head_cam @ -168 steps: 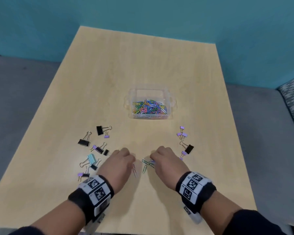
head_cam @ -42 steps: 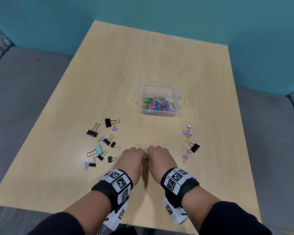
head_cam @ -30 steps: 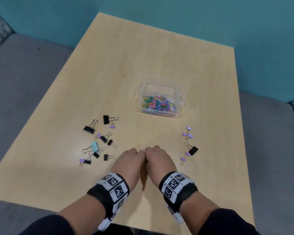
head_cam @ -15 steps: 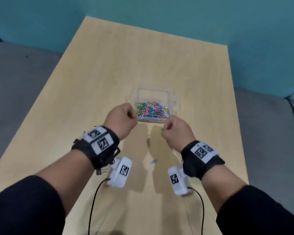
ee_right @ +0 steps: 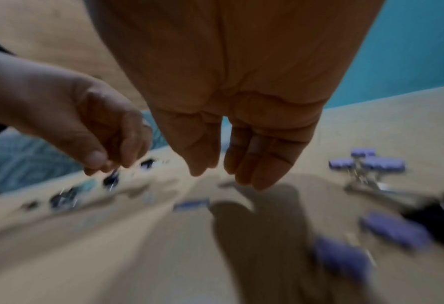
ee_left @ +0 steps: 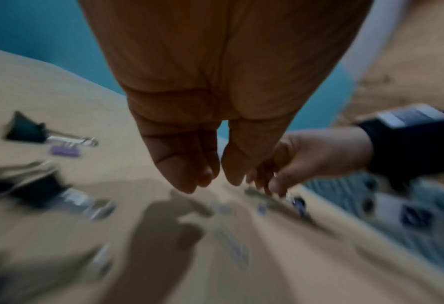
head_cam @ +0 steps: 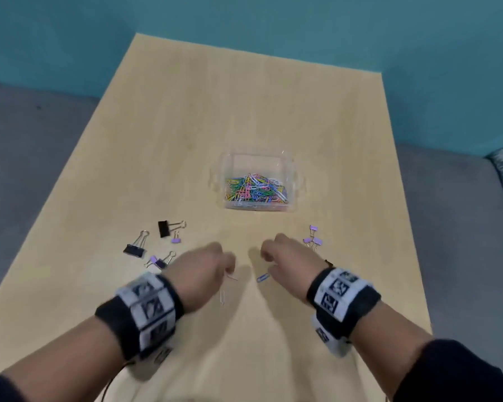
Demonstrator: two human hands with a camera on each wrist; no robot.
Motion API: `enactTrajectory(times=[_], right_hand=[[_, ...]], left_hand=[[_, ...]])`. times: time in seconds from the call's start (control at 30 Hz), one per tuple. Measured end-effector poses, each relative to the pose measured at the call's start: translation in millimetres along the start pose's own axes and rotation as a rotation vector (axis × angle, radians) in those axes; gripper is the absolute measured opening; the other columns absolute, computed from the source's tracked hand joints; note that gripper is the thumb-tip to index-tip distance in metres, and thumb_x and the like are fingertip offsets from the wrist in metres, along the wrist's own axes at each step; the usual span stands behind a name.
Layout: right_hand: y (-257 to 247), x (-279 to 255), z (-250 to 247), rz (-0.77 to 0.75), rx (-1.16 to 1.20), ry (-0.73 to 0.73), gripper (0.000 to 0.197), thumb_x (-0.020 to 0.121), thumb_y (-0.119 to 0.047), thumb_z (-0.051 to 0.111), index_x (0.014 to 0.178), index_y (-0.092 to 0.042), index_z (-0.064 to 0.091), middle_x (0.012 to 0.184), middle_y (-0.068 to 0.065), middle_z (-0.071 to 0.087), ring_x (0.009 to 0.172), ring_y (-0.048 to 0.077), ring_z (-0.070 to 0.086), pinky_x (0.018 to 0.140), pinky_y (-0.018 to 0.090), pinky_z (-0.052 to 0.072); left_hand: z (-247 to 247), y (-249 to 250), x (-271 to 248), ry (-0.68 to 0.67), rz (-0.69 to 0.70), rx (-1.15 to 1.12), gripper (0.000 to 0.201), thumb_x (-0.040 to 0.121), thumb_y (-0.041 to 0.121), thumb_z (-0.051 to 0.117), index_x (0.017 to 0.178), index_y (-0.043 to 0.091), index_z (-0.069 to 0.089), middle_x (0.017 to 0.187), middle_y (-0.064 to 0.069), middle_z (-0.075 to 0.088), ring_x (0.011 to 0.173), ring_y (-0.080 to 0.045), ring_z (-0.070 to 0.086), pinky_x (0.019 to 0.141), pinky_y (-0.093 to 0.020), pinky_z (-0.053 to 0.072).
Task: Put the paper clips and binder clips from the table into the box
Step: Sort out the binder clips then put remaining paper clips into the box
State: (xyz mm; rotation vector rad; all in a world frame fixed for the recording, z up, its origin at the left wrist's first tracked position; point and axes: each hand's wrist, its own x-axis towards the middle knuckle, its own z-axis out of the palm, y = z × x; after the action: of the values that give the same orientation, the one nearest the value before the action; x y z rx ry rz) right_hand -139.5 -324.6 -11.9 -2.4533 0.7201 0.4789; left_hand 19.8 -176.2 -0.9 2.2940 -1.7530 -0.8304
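Note:
A clear plastic box [head_cam: 294,169] with several coloured paper clips in it stands mid-table. My left hand [head_cam: 230,266] hovers low over the table in front of it, fingers loosely curled and holding nothing [ee_left: 216,181]. A silver paper clip [head_cam: 222,297] lies just under it, with another [head_cam: 233,277] at its fingertips. My right hand [head_cam: 266,262] hangs relaxed beside it, also holding nothing [ee_right: 220,174], with a blue paper clip [head_cam: 263,277] below its thumb. Black binder clips [head_cam: 163,228] and purple ones [head_cam: 175,240] lie to the left. Purple binder clips [head_cam: 314,242] lie to the right.
The wooden table [head_cam: 244,111] has bare surface behind and beside the box. A grey sofa seat [head_cam: 462,227] surrounds the table, and a teal wall [head_cam: 273,24] stands behind. Both wrist views are motion-blurred. A black binder clip [head_cam: 328,263] is partly hidden behind my right wrist.
Both hands were raised at the box's near rim half a second ago. They have come back toward me and dropped close to the table, over the loose paper clips.

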Motion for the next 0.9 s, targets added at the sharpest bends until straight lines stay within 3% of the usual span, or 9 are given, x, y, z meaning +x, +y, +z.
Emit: enactTrajectory(times=[0.1, 0.17, 0.23, 0.37, 0.5, 0.6, 0.73, 0.8, 0.9], right_hand=[[0.7, -11.2, 24.7, -0.037, -0.078, -0.021, 0.028, 0.083, -0.007, 0.049, 0.106, -0.021, 0.049, 0.106, 0.004, 0.043, 0.094, 0.026, 0.047, 0.072, 0.04, 0.046], [-1.8, -8.9, 29.1, -0.039, -0.076, -0.007, 0.022, 0.083, -0.004, 0.05, 0.099, -0.019, 0.048, 0.103, 0.004, 0.042, 0.089, 0.026, 0.046, 0.071, 0.042, 0.047], [-4.7, -6.2, 30.1, -0.027, -0.079, -0.016, 0.015, 0.084, -0.004, 0.05, 0.09, -0.017, 0.046, 0.098, 0.004, 0.042, 0.085, 0.027, 0.046, 0.072, 0.044, 0.047], [-11.4, -5.7, 28.7, 0.031, -0.067, -0.032, 0.013, 0.089, -0.007, 0.05, 0.083, -0.016, 0.043, 0.099, 0.003, 0.042, 0.089, 0.025, 0.045, 0.074, 0.04, 0.046], [-21.5, -11.2, 30.3, 0.073, -0.064, -0.014, 0.017, 0.086, 0.0, 0.045, 0.083, -0.016, 0.041, 0.095, 0.003, 0.041, 0.089, 0.024, 0.043, 0.067, 0.033, 0.038], [-31.6, -17.2, 37.6, 0.073, -0.061, -0.005, 0.022, 0.082, 0.004, 0.04, 0.082, -0.018, 0.037, 0.088, 0.001, 0.042, 0.082, 0.023, 0.042, 0.061, 0.032, 0.035], [-49.6, -17.6, 44.7, 0.116, 0.106, 0.084, 0.019, 0.084, -0.001, 0.041, 0.092, -0.019, 0.043, 0.088, 0.003, 0.054, 0.079, 0.025, 0.05, 0.063, 0.036, 0.043], [-59.8, -10.7, 46.7, 0.138, 0.206, 0.11, 0.022, 0.084, -0.005, 0.042, 0.101, -0.019, 0.049, 0.09, 0.005, 0.059, 0.08, 0.027, 0.055, 0.068, 0.037, 0.047], [-69.5, 0.0, 51.6, 0.144, 0.183, 0.104, 0.022, 0.084, -0.004, 0.042, 0.101, -0.016, 0.051, 0.091, 0.006, 0.058, 0.081, 0.027, 0.055, 0.068, 0.036, 0.046]], left_hand=[[37.5, -7.1, -37.3, -0.174, 0.129, 0.165, 0.033, 0.077, 0.004, 0.054, 0.103, 0.025, 0.051, 0.093, 0.0, 0.046, 0.079, -0.021, 0.05, 0.06, -0.034, 0.045], [50.1, -9.7, -45.2, -0.162, 0.161, 0.207, 0.043, 0.065, 0.001, 0.063, 0.095, 0.025, 0.045, 0.084, 0.002, 0.044, 0.065, -0.016, 0.042, 0.047, -0.029, 0.036], [57.0, -9.2, -44.7, -0.131, 0.143, 0.198, 0.042, 0.067, -0.003, 0.057, 0.094, 0.024, 0.04, 0.083, 0.003, 0.037, 0.065, -0.016, 0.034, 0.05, -0.03, 0.034], [59.5, -11.4, -40.2, -0.072, 0.046, 0.126, 0.035, 0.076, -0.006, 0.048, 0.089, 0.024, 0.037, 0.085, 0.007, 0.03, 0.07, -0.017, 0.039, 0.059, -0.033, 0.042], [53.0, -1.7, -41.7, -0.087, 0.023, 0.112, 0.046, 0.057, -0.011, 0.027, 0.088, 0.02, 0.041, 0.092, 0.004, 0.028, 0.077, -0.017, 0.036, 0.061, -0.031, 0.037], [51.4, 1.5, -44.7, -0.037, 0.058, 0.143, 0.055, 0.052, -0.007, 0.021, 0.094, 0.015, 0.049, 0.102, -0.002, 0.035, 0.091, -0.022, 0.038, 0.065, -0.038, 0.046], [63.8, -2.4, -45.0, 0.046, 0.011, 0.137, 0.045, 0.062, -0.014, 0.042, 0.094, 0.017, 0.048, 0.097, -0.002, 0.045, 0.086, -0.021, 0.04, 0.061, -0.033, 0.043], [69.4, -5.0, -45.5, 0.094, -0.036, 0.131, 0.046, 0.058, -0.01, 0.063, 0.084, 0.021, 0.042, 0.085, 0.001, 0.047, 0.075, -0.019, 0.04, 0.052, -0.033, 0.045], [74.6, -6.7, -49.6, 0.123, -0.056, 0.155, 0.05, 0.048, -0.008, 0.073, 0.074, 0.022, 0.042, 0.072, 0.002, 0.047, 0.067, -0.018, 0.043, 0.046, -0.029, 0.041]])
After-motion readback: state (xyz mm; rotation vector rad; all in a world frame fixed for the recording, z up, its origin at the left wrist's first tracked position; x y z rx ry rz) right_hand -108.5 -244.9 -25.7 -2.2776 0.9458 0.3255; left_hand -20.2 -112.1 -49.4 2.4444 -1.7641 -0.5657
